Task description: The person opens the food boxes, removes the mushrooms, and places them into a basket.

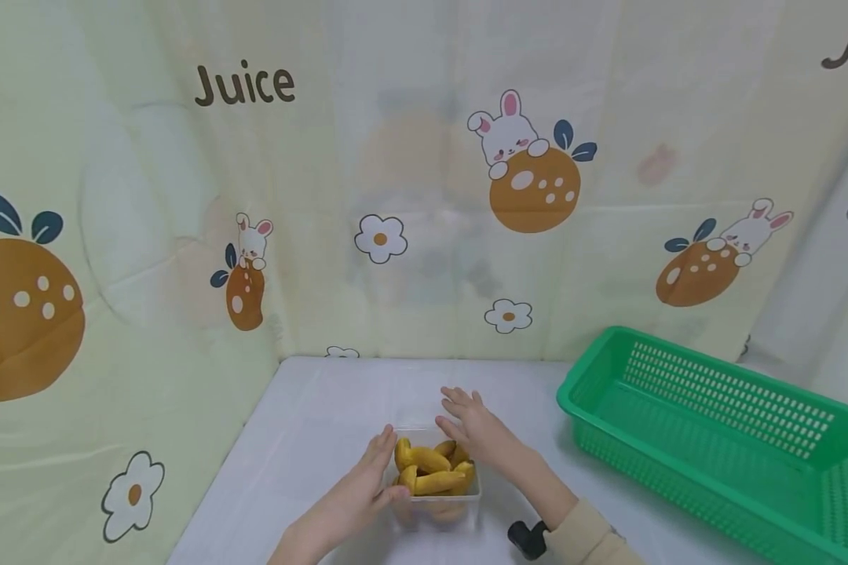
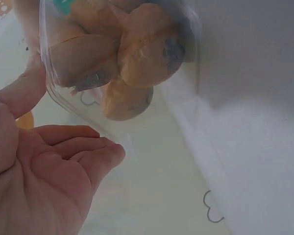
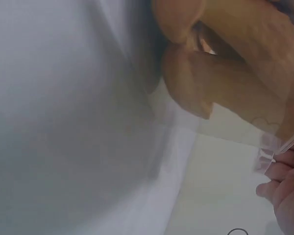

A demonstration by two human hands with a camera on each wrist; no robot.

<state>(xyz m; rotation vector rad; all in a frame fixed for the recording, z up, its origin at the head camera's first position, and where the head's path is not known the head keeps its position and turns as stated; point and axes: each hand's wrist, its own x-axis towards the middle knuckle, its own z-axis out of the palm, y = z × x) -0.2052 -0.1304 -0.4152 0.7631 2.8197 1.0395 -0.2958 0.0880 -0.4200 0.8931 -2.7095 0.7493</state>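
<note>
A clear plastic box (image 1: 438,512) stands on the white table (image 1: 311,439), filled with several yellow banana-shaped pieces (image 1: 429,471). My left hand (image 1: 371,482) lies against the box's left side with relaxed fingers, the thumb touching the wall. My right hand (image 1: 466,424) rests on the far right rim with straight fingers. In the left wrist view the palm (image 2: 49,166) is open beside the clear box (image 2: 56,98), and the yellow pieces (image 2: 142,54) show through it. The right wrist view shows the yellow pieces (image 3: 225,83) close up, with fingertips (image 3: 284,191) at the box's edge.
A long green perforated basket (image 1: 714,439) sits at the right of the table. A pale curtain with printed rabbits and flowers (image 1: 424,196) closes off the back and left side. A black wrist camera (image 1: 528,538) sits on my right forearm.
</note>
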